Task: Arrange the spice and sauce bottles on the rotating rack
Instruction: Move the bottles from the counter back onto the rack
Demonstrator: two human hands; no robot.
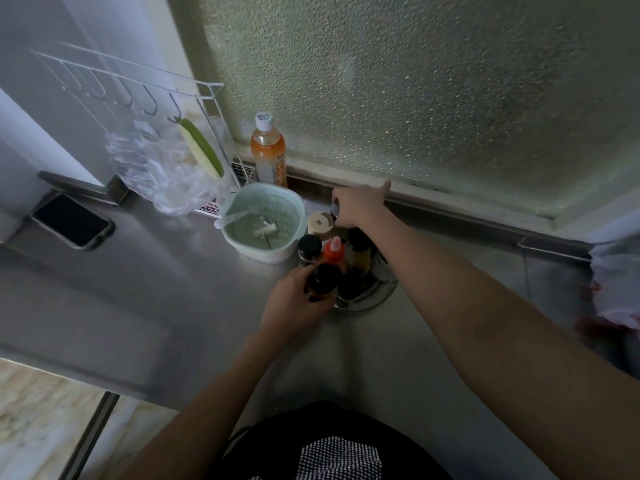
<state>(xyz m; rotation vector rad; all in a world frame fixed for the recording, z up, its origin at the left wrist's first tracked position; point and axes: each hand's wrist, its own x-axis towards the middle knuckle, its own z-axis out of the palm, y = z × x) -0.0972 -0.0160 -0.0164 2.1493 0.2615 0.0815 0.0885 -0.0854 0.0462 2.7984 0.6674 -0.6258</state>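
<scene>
A round metal rotating rack point(372, 294) is sitting on the worktop toward its back edge, crowded with upright bottles. A red squeeze bottle point(334, 251) is standing in the middle, a black-capped jar point(309, 247) just left of it, and a beige-lidded spice jar point(320, 223) behind. A dark sauce bottle point(323, 282) is standing at the rack's front-left rim.

Both bare forearms reach forward toward the rotating rack point(367, 289): the left hand point(294, 303) curls its fingers round a dark bottle point(323, 280) at the rack's near edge, while the right hand point(358, 206), crossing above, grips something at its far side.
</scene>
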